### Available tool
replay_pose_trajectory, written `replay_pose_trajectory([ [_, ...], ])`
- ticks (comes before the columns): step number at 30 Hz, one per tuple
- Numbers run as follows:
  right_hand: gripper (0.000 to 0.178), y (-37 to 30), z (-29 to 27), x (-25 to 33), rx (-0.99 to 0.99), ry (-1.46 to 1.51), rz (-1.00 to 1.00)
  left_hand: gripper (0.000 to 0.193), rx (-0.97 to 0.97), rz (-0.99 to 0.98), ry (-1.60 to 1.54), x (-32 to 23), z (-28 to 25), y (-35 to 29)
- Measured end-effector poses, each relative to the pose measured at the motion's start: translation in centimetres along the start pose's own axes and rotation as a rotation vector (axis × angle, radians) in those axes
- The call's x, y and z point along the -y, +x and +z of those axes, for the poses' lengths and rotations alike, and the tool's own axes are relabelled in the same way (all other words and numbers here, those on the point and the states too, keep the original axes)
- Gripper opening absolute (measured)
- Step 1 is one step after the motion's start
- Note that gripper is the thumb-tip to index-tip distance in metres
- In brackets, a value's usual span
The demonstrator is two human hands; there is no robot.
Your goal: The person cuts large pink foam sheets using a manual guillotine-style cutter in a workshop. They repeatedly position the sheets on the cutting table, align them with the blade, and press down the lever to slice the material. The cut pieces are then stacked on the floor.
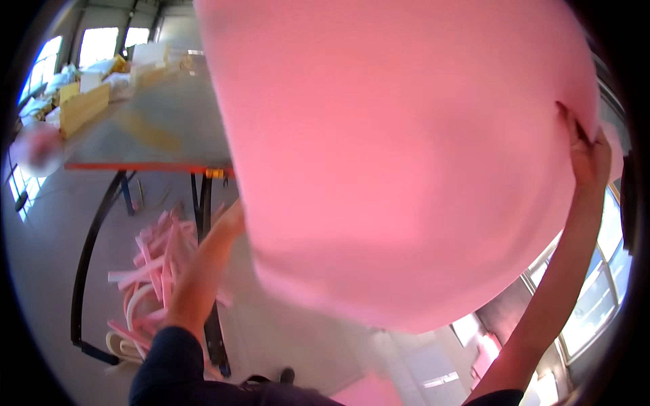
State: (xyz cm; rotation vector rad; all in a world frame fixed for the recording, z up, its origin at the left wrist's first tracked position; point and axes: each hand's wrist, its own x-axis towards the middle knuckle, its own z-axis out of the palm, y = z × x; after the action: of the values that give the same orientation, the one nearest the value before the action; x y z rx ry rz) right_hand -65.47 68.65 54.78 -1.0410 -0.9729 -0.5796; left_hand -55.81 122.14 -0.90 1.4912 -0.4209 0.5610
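A large pink foam sheet (379, 155) is raised in front of me and fills most of the head view, its lower edge curving and slightly blurred. My right hand (588, 155) grips it at the right edge, fingers pressed into the foam. At the sheet's lower left edge my left hand (234, 215) holds it, with the fingers hidden behind the foam. Both forearms are stretched out, the right one higher than the left.
To the left stands a grey-topped table (156, 128) with an orange edge and black legs. Pink foam strips (159, 264) lie heaped on the floor beneath it. Yellowish boards (84, 108) stand at the far left. A pink piece (369, 391) lies low in front; windows (596, 298) are at right.
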Motion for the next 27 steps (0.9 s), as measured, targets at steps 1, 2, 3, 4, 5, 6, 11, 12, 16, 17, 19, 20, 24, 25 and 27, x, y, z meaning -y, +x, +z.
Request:
replay_pose_trajectory([
  [1, 0.042, 1.6, -2.5, -4.7, 0.018, -0.039, 0.006, 0.046, -0.129, -0.019, -0.215, -1.5, 4.4, -1.5],
  [2, 0.042, 3.1, -3.8, -9.4, 0.050, -0.034, 0.018, 0.051, -0.289, 0.012, -0.373, -6.9, 6.7, -4.1],
  [3, 0.041, 4.7, -4.5, -13.4, 0.084, -0.027, 0.033, 0.059, -0.395, -0.098, -0.383, -8.2, 6.1, -4.7],
  [4, 0.040, 6.8, -2.3, -17.0, 0.133, -0.007, 0.043, 0.060, -0.488, -0.117, 0.048, -5.7, 5.7, -4.9],
  [5, 0.039, 8.5, -0.6, -20.3, 0.156, 0.087, 0.049, 0.062, -0.583, -0.138, 0.557, -6.5, 4.1, -5.9],
  [6, 0.038, 10.0, 1.2, -23.7, 0.187, 0.147, 0.061, 0.062, -0.644, -0.146, 0.729, -6.0, 3.0, -5.5],
  [11, 0.038, 13.5, 8.1, -38.2, 0.322, 0.357, 0.101, 0.046, -1.025, -0.141, 0.490, -3.9, -3.2, -2.5],
  [12, 0.039, 14.0, 9.8, -40.6, 0.362, 0.325, 0.054, 0.039, -1.125, -0.133, 0.427, -5.2, -4.7, -1.7],
  [16, 0.043, 15.2, 17.7, -46.7, 0.305, 0.569, 0.172, 0.039, -1.352, -0.051, 0.848, -15.9, -11.3, -0.4],
  [17, 0.044, 16.1, 19.3, -49.7, 0.344, 0.636, 0.183, 0.039, -1.392, -0.051, 1.051, -18.5, -13.8, -1.9],
  [19, 0.046, 23.6, 19.9, -55.1, 0.540, 0.821, 0.284, 0.040, -1.378, 0.137, 1.074, -19.3, -16.2, 1.7],
  [20, 0.048, 27.5, 19.6, -58.9, 0.616, 0.942, 0.367, 0.037, -1.392, 0.073, 1.156, -20.1, -21.2, 0.3],
  [24, 0.038, 25.2, 30.5, -68.6, 0.443, 0.459, -0.079, 0.045, -1.627, -0.192, 1.705, -28.9, -25.7, 1.8],
  [25, 0.030, 23.6, 34.2, -73.1, 0.388, 0.261, -0.289, 0.057, -1.553, 0.003, 1.732, -32.3, -25.7, 1.9],
  [27, 0.029, 25.8, 36.0, -77.3, 0.451, 0.110, -0.508, 0.054, -1.905, -0.157, 1.697, -36.3, -25.7, 4.7],
])
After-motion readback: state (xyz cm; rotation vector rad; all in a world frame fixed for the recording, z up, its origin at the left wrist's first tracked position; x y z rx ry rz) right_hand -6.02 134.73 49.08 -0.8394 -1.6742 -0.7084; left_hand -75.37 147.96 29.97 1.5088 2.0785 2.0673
